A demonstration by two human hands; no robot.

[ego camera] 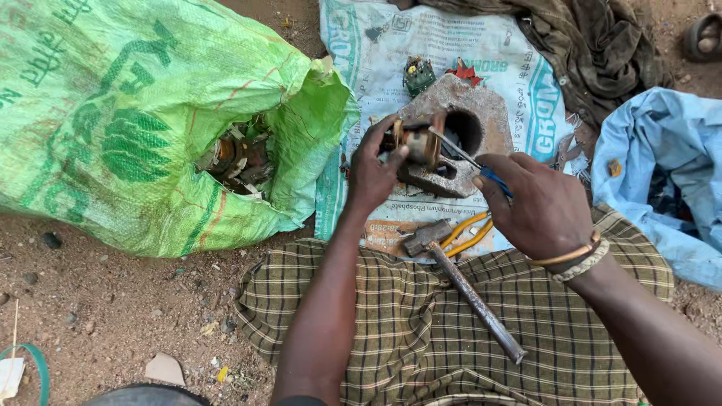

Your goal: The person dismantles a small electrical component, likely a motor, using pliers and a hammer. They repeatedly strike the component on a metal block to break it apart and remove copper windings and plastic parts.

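Hands over a heavy metal block (451, 143) with a round hole, lying on a printed white sack (421, 37). Left hand (372, 169) clamped on a small rusty motor part (417, 143) just above the block. Right hand (545, 207) closed round a blue-handled screwdriver (470, 159), tip touching the part. Hammer (459, 282) near the block, across checked cloth (451, 323). Green sack (135, 120) of scrap left of the block.

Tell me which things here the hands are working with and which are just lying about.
In use:
left hand holding a small coppery motor part
right hand holding a blue-handled tool
rusty metal block with a round hole

Lying about:
iron hammer
yellow-handled pliers
green woven sack of scrap
blue cloth
brown rag
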